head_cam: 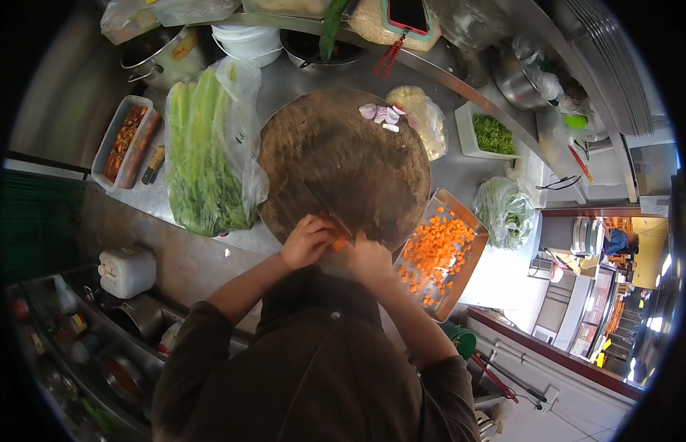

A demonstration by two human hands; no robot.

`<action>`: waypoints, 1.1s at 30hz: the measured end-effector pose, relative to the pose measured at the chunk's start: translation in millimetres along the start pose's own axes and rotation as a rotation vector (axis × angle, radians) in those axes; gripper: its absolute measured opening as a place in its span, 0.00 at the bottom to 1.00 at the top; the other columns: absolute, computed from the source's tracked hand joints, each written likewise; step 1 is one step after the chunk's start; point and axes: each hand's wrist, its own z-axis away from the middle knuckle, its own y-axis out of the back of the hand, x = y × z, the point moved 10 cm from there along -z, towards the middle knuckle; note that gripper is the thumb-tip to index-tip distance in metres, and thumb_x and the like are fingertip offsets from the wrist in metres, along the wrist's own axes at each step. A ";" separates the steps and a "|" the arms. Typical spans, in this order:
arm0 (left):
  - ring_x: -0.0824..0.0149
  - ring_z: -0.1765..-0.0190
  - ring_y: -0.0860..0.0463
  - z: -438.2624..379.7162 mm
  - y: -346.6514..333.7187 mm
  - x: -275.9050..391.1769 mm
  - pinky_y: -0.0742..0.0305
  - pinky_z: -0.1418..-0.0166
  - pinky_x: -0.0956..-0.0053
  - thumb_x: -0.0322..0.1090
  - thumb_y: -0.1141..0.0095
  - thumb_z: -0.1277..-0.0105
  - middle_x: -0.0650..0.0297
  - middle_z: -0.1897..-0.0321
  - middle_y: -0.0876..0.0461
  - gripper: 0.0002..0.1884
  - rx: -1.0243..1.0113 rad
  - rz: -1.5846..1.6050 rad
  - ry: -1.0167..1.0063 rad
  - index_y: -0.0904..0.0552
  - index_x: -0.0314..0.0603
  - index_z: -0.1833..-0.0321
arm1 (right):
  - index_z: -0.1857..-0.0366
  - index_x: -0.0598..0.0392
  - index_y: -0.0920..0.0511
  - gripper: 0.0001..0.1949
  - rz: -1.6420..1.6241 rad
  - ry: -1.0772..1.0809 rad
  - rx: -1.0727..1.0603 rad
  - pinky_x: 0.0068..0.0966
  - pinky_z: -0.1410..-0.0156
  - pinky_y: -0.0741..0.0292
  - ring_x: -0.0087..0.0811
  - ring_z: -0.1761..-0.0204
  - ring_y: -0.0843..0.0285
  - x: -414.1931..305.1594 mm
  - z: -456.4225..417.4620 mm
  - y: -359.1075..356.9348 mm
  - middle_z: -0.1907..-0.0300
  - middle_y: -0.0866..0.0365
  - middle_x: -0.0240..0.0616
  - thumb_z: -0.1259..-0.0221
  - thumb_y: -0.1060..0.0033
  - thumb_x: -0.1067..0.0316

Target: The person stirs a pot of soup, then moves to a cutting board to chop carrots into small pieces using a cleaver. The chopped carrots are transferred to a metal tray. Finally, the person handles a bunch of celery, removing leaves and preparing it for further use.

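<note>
On the near edge of a round wooden chopping block (343,149), my right hand (370,259) is closed round the handle of a knife (338,221), whose blade points away and to the left. Close by on the left, my left hand (309,241) has its fingers bent down at an orange piece, apparently carrot (339,243); whether it grips the piece is hidden. Cut red onion pieces (380,113) lie at the block's far right. Diced carrot (437,248) is spread in a metal tray (471,262) beside the block at the right.
Left of the block lies bagged celery (202,149), with a container of red sauce (122,145) farther left. A bag of pale pieces (426,121), a tub of chopped greens (493,134) and bagged greens (504,212) stand right. A shelf edge (431,72) runs behind, holding a phone (408,15).
</note>
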 end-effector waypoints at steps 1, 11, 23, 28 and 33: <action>0.55 0.49 0.23 -0.6 0.5 -0.7 0.27 0.44 0.64 0.22 0.33 0.47 0.64 0.53 0.19 0.11 0.003 -0.003 -0.008 0.14 0.43 0.62 | 0.65 0.57 0.26 0.13 0.005 0.031 0.032 0.50 0.60 0.19 0.57 0.68 0.15 0.4 -2.5 1.3 0.74 0.17 0.56 0.31 0.45 0.57; 0.55 0.51 0.23 -1.9 5.5 4.0 0.27 0.44 0.63 0.26 0.34 0.44 0.63 0.56 0.19 0.07 0.059 -0.038 -0.026 0.17 0.43 0.63 | 0.65 0.60 0.25 0.15 -0.058 0.128 0.140 0.51 0.63 0.21 0.59 0.70 0.17 -4.1 20.9 43.2 0.78 0.19 0.56 0.31 0.43 0.55; 0.53 0.53 0.22 -1.9 5.5 -5.9 0.26 0.47 0.62 0.24 0.33 0.46 0.60 0.57 0.19 0.09 0.054 0.070 0.047 0.16 0.42 0.63 | 0.62 0.63 0.25 0.15 0.004 0.035 -0.123 0.50 0.57 0.19 0.59 0.64 0.15 -11.4 17.8 34.6 0.71 0.17 0.60 0.31 0.45 0.58; 0.53 0.52 0.22 -0.1 2.5 -9.7 0.26 0.46 0.62 0.24 0.35 0.46 0.60 0.56 0.19 0.09 0.038 0.080 0.063 0.16 0.42 0.62 | 0.59 0.63 0.25 0.16 0.012 -0.002 -0.154 0.49 0.57 0.19 0.59 0.65 0.15 -4.6 -2.6 9.8 0.69 0.16 0.60 0.31 0.45 0.57; 0.53 0.54 0.22 -4.8 5.7 -5.2 0.25 0.49 0.62 0.23 0.33 0.46 0.61 0.58 0.20 0.10 0.061 0.055 0.018 0.15 0.42 0.61 | 0.56 0.62 0.25 0.18 0.032 0.044 -0.004 0.48 0.60 0.19 0.58 0.67 0.16 11.9 -2.2 -8.4 0.71 0.16 0.57 0.30 0.47 0.53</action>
